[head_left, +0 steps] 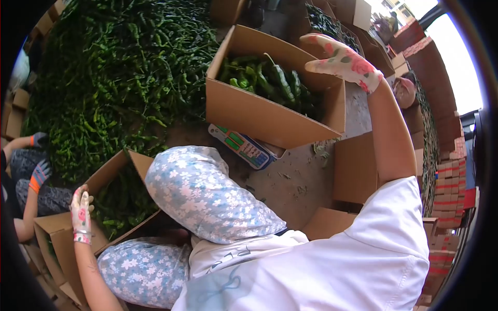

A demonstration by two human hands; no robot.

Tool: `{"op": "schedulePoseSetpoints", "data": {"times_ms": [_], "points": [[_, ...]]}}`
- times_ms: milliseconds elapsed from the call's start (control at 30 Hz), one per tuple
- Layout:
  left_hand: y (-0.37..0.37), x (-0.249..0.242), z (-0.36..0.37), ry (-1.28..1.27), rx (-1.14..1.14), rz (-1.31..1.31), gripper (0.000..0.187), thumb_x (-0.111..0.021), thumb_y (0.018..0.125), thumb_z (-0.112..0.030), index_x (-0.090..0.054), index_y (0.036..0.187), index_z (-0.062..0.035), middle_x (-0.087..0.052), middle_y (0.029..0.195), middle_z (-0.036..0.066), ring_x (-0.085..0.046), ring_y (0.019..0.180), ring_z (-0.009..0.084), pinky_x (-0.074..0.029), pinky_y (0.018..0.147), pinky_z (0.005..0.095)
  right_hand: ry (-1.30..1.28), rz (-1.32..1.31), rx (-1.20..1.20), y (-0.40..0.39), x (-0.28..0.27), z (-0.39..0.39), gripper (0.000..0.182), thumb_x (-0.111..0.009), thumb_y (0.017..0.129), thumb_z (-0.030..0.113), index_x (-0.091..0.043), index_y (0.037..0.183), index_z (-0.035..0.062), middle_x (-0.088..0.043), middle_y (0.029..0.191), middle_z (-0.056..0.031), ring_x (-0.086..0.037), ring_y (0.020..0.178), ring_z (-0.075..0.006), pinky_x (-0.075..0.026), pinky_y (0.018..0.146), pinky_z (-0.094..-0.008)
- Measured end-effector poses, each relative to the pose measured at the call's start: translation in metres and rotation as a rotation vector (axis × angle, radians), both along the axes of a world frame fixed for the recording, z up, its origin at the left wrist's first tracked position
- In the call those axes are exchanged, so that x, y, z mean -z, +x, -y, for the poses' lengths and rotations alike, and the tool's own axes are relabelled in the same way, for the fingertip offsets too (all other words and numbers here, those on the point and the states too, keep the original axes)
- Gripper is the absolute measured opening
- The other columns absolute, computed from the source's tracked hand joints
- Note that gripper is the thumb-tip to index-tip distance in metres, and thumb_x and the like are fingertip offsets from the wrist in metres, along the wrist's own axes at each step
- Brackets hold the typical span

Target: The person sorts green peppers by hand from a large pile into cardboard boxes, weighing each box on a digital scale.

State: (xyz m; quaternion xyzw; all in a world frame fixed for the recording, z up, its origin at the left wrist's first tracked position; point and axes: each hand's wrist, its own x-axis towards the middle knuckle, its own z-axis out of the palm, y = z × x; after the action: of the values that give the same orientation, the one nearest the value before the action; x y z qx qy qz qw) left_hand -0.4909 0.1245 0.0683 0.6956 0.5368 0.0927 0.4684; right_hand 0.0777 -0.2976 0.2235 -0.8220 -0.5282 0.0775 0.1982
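My right hand (345,63), in a white glove with pink flowers, is held over the far right end of an open cardboard box (270,114). Its fingers are stretched out and apart, holding nothing. Long green peppers (275,80) lie in this box, which sits on a digital scale (244,147). My left hand (81,215), in a matching glove, is at the side wall of a second cardboard box (137,163), with its fingers and thumb about the rim. Green peppers (122,199) partly fill that box beside my knee.
A wide heap of green peppers (119,67) covers the floor ahead. At the left, another person's gloved hand (39,175) is close to the heap. Open cardboard boxes (355,166) stand at the right, with stacked cartons (448,194) beyond.
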Motion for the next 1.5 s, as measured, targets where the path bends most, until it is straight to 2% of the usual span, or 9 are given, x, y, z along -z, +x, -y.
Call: {"op": "schedulePoseSetpoints", "data": {"times_ms": [167,300,400,467,767,1067,1233,1367,1500], "points": [[0.159,-0.044,0.028,0.387,0.447,0.106,0.034,-0.051,0.096,-0.017,-0.052,0.124,0.003,-0.057,0.122,0.011,-0.053,0.114,0.0187,-0.039,0.1,0.0296,-0.481,0.074,0.761,0.023,0.045,0.105,0.053,-0.059,0.084,0.048,-0.061,0.105,-0.0003,-0.065,0.089,-0.0105,-0.061,0.087,-0.0186,-0.046,0.076,-0.0304],[0.339,-0.078,0.123,0.242,0.659,0.154,0.049,-0.053,0.093,-0.044,-0.058,0.119,-0.0032,-0.062,0.103,0.006,-0.058,0.088,0.0131,-0.046,0.076,0.026,-0.116,-0.49,0.802,0.029,0.1,0.158,0.04,-0.063,0.083,0.042,-0.067,0.084,0.002,-0.06,0.07,-0.0034,-0.058,0.066,-0.0124,-0.046,0.062,-0.0296],[0.427,-0.08,0.158,0.399,0.895,-0.393,0.05,-0.055,0.089,-0.047,-0.061,0.111,-0.0034,-0.064,0.088,0.008,-0.06,0.079,0.014,-0.046,0.07,0.0272,-0.092,-0.015,0.797,0.015,0.107,0.147,0.036,-0.058,0.085,0.036,-0.06,0.074,0.0015,-0.054,0.059,-0.0061,-0.051,0.054,-0.0178,-0.042,0.055,-0.0331],[0.439,-0.064,0.144,0.973,0.95,-0.335,0.038,-0.055,0.087,-0.036,-0.064,0.1,-0.0023,-0.065,0.082,0.015,-0.064,0.078,0.0228,-0.048,0.07,0.0349,-0.172,-0.065,0.786,-0.015,0.083,0.159,0.041,-0.054,0.083,0.043,-0.064,0.086,0.0034,-0.064,0.075,-0.0103,-0.062,0.073,-0.0301,-0.048,0.071,-0.0376],[0.416,-0.125,0.309,1.083,1.225,0.113,0.025,-0.056,0.086,-0.027,-0.064,0.091,-0.0044,-0.063,0.083,0.019,-0.062,0.08,0.0339,-0.049,0.071,0.0416,0.399,-0.565,1.237,-0.213,0.088,0.325,0.036,-0.06,0.088,0.018,-0.042,0.057,0.0121,-0.037,0.055,0.0099,-0.028,0.046,-0.0001,-0.02,0.042,-0.0224],[0.409,-0.051,0.453,0.458,1.406,0.591,0.029,-0.052,0.093,-0.027,-0.061,0.115,-0.0104,-0.063,0.107,0.016,-0.061,0.097,0.0329,-0.049,0.084,0.0355,0.508,-1.541,2.131,-0.437,0.197,0.331,0.015,-0.055,0.086,0.024,-0.054,0.08,0.0108,-0.049,0.059,-0.0043,-0.041,0.043,-0.0115,-0.031,0.037,-0.0234],[0.354,-0.105,0.245,0.087,1.134,0.429,0.033,-0.052,0.095,-0.015,-0.055,0.124,0.0007,-0.06,0.121,0.01,-0.056,0.111,0.017,-0.043,0.098,0.0293,-0.059,-2.303,1.601,-0.402,0.193,0.37,0.039,-0.046,0.093,0.032,-0.056,0.093,-0.0053,-0.058,0.076,-0.0094,-0.048,0.057,-0.0108,-0.034,0.042,-0.0237],[0.199,-0.087,0.034,0.914,0.632,-0.267,0.046,-0.056,0.09,-0.028,-0.049,0.131,-0.0078,-0.05,0.133,0.015,-0.047,0.123,0.0295,-0.036,0.105,0.0364,-0.178,-1.164,1.051,-0.265,0.087,0.223,0.024,-0.052,0.091,0.02,-0.067,0.084,0.0021,-0.061,0.065,-0.0051,-0.052,0.048,-0.0079,-0.038,0.044,-0.0199],[0.034,-0.068,-0.016,0.679,0.06,-1.231,0.086,-0.062,0.081,-0.049,-0.022,0.146,-0.0091,-0.023,0.151,0.014,-0.02,0.139,0.0351,-0.028,0.109,0.0463,0.252,-0.676,0.308,-0.203,0.026,0.016,0.016,-0.05,0.088,0.01,-0.064,0.084,0.0017,-0.06,0.068,-0.0045,-0.057,0.062,-0.0134,-0.045,0.057,-0.0272]]}}
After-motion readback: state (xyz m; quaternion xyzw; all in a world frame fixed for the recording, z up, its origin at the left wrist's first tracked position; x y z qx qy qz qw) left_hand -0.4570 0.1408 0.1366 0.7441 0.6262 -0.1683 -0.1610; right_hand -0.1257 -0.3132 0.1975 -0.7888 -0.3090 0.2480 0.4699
